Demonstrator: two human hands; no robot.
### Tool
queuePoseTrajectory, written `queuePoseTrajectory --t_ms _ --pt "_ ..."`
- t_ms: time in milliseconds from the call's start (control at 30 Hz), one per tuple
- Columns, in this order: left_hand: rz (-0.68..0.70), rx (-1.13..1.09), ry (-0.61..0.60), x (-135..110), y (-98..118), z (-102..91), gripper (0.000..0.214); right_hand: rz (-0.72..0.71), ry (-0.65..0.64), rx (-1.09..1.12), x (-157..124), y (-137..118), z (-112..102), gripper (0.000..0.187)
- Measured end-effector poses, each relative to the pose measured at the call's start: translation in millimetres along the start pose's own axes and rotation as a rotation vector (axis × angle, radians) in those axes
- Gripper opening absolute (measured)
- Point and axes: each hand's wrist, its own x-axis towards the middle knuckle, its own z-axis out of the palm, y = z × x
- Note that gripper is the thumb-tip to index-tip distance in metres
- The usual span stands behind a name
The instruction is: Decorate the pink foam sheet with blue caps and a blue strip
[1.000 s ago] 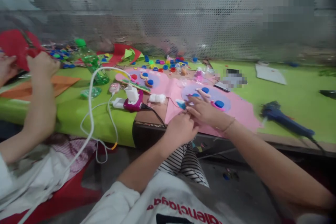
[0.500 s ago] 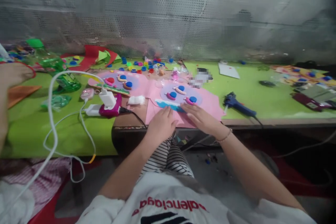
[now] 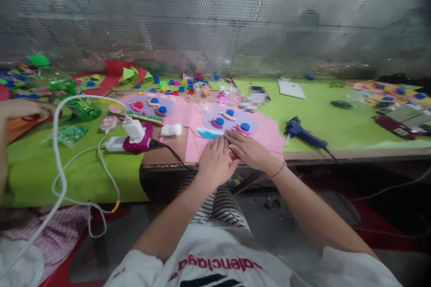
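Note:
My left hand (image 3: 215, 161) lies palm down on the near edge of a pink paper sheet (image 3: 266, 132), fingers stretched out and together. My right hand (image 3: 247, 149) rests flat beside it, fingers extended, fingertips touching the left hand and a blue paper strip (image 3: 208, 133). Just beyond the hands is a lilac disc (image 3: 232, 121) carrying blue bottle caps (image 3: 219, 121) and pink clay shapes. Neither hand holds anything.
A blue glue gun (image 3: 303, 133) lies right of the sheet on the green table (image 3: 50, 166). A magenta power strip (image 3: 139, 141) with a white charger and looping cable sits left. A second pink craft sheet, loose caps and a green bottle (image 3: 63, 94) lie behind. Another person's hand (image 3: 27, 108) is at far left.
The view swung right, then steadied. My two hands drew closer together on the pink sheet. The other person's hand lowered from the red piece toward the table.

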Motion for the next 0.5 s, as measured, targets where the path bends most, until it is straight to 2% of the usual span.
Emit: queuePoseTrajectory --t_ms 133,233,367,500 --pt "0.005 0.016 -0.036 -1.2 -2.7 -0.7 0.064 -0.06 -0.015 -0.174 8.4 -13.3 -12.4 0.047" --pt "-0.003 0.023 -0.046 -0.7 -2.1 -0.9 0.064 -0.08 -0.113 -0.315 20.1 -27.9 -28.0 0.041" --pt "-0.019 0.029 -0.04 -0.1 -1.0 0.0 0.063 -0.03 -0.236 -0.399 26.2 -38.1 -38.5 0.04" --pt "0.003 0.026 -0.05 -0.1 -1.3 -1.3 0.064 0.07 -0.186 -0.444 14.7 -41.1 -34.6 0.042"
